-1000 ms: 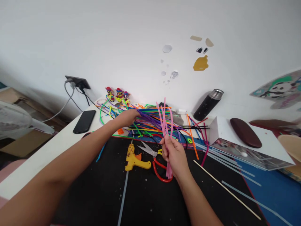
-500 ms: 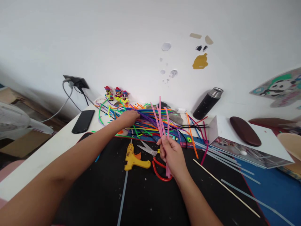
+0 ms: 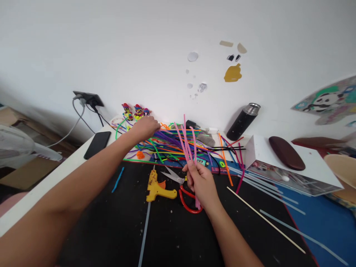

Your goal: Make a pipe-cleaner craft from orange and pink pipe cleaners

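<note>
My right hand (image 3: 200,182) is closed around a bunch of pink pipe cleaners (image 3: 187,140), held upright above the black mat (image 3: 172,237). My left hand (image 3: 144,128) reaches far forward over the heap of coloured pipe cleaners (image 3: 169,146) at the back of the desk. Its fingers curl down near the three small pipe-cleaner figures (image 3: 135,111), and what they grip, if anything, is hidden. Between my hands lie a yellow glue gun (image 3: 157,187) and red-handled scissors (image 3: 185,189).
A black phone (image 3: 97,144) lies at the left of the white desk, by a wall socket with cables (image 3: 87,99). A black flask (image 3: 242,121) leans on the wall. A white box (image 3: 289,167) with a dark case stands right. A thin wooden stick (image 3: 264,219) and clear glue sticks lie on the mat.
My left hand has moved up and to the left, from the middle of the heap toward the small figures. My right hand with the pink bunch has drifted slightly left.
</note>
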Demonstrator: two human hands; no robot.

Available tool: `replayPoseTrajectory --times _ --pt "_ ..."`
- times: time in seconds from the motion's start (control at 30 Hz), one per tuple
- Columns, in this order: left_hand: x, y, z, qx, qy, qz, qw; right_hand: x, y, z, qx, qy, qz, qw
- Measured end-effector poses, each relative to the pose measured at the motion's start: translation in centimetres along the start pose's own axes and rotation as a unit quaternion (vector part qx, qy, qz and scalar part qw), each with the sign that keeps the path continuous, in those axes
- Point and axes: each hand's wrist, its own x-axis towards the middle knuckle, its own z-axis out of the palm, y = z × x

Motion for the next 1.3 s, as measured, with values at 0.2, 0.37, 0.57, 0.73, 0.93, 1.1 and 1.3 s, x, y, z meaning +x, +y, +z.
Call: replayPoseTrajectory --times 0.2,0.37,0.57,0.73,0.93,1.1,1.3 --pt "-0.6 -0.2 -2.2 -0.262 0.187 -0.09 0.942 -0.1 -0.2 0.0 -0.009 0.0 -0.002 1.0" --pt "-1.2 -0.5 -5.1 -0.504 0.377 -0.159 0.761 0.0 -0.2 -0.1 -0.004 0.011 0.007 1.0" --pt "-3.0 0.6 -7.9 -0.674 0.37 -0.157 0.62 0.0 -0.2 -0.3 0.004 0.023 -0.011 1.0" --pt "-5.0 6.4 -6.1 -0.787 0.164 -0.148 0.577 0.3 -0.2 -0.5 0.008 0.033 -0.026 0.999" --pt "-6.2 11.7 -3.8 -0.835 0.022 -0.116 0.537 0.4 0.1 -0.5 0.015 0.016 0.007 1.0" --pt "-5.8 12.9 -2.0 -0.83 0.028 -0.137 0.54 0.2 0.1 -0.3 0.042 -0.017 0.065 0.997" --pt "-5.4 13.9 -1.2 -0.84 0.036 -0.144 0.521 0.2 0.1 -0.1 0.036 -0.041 0.032 0.998"
